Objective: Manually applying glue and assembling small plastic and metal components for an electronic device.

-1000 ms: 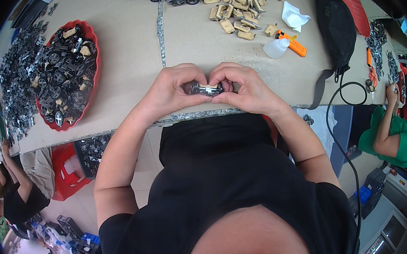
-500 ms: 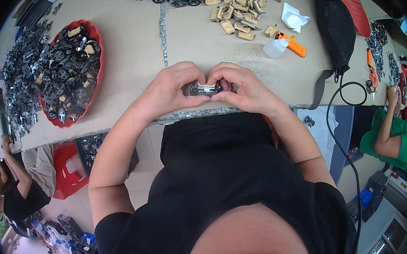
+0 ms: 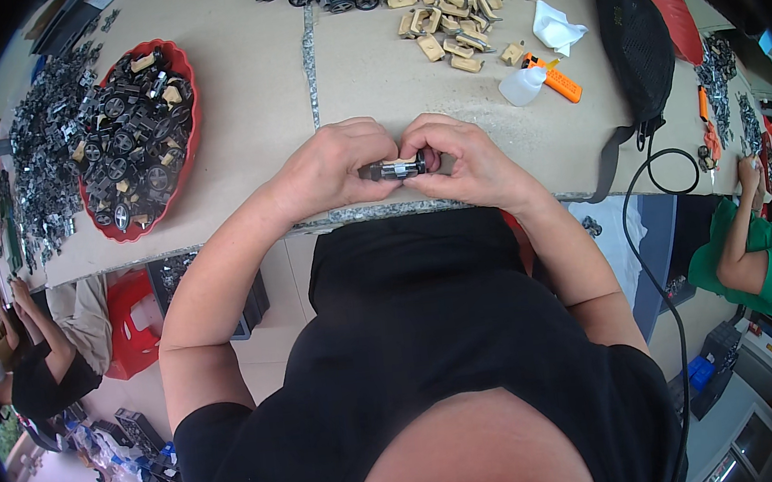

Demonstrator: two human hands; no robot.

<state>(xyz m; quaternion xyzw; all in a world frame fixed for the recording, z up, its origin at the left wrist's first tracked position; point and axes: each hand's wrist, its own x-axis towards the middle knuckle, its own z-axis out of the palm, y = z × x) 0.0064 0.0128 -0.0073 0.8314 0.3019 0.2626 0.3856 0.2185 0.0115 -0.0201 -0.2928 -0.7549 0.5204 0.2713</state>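
Black-and-metal small wheeled part (image 3: pixel 394 169) sits pinched between left hand (image 3: pixel 336 166) and right hand (image 3: pixel 457 160), at the table's (image 3: pixel 241 115) near edge; a fumble could drop it over.

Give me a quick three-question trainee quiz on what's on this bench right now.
1. True or false: both hands grip one small wheeled part.
2. Which side of the person is the red tray? A) left B) right
3. Fill in: beside the clear bottle lies an ______ tool.

Key: 1 true: the left hand and right hand pinch it between them. 2 A. 3 orange.
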